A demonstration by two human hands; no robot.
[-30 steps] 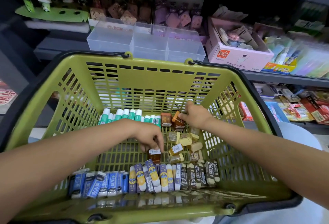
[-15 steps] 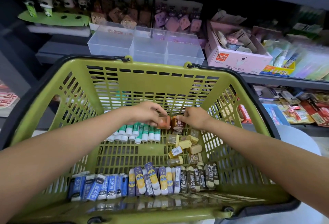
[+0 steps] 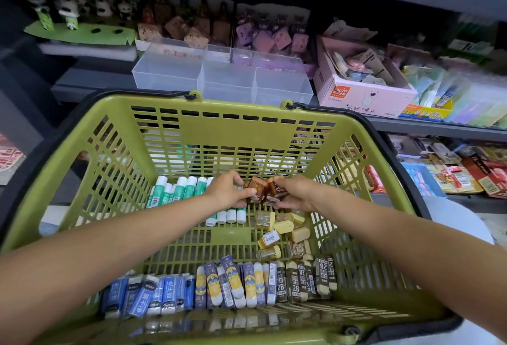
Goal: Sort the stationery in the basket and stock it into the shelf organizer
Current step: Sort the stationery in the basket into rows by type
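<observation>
Barely begun, I'd say: the clear shelf organizer (image 3: 222, 75) beyond the green basket (image 3: 233, 114) looks bare in all its compartments, while the basket's floor holds everything. Glue sticks (image 3: 181, 188) lie toward the basket's far left; yellowish sharpeners (image 3: 282, 230) sit right of its middle; erasers (image 3: 219, 284) line its near wall. Both arms reach in toward the far wall. The left hand (image 3: 227, 191) pinches an orange-brown sharpener (image 3: 258, 189); the right hand (image 3: 295, 193) curls its fingers around a darker one (image 3: 275, 189), the two touching.
</observation>
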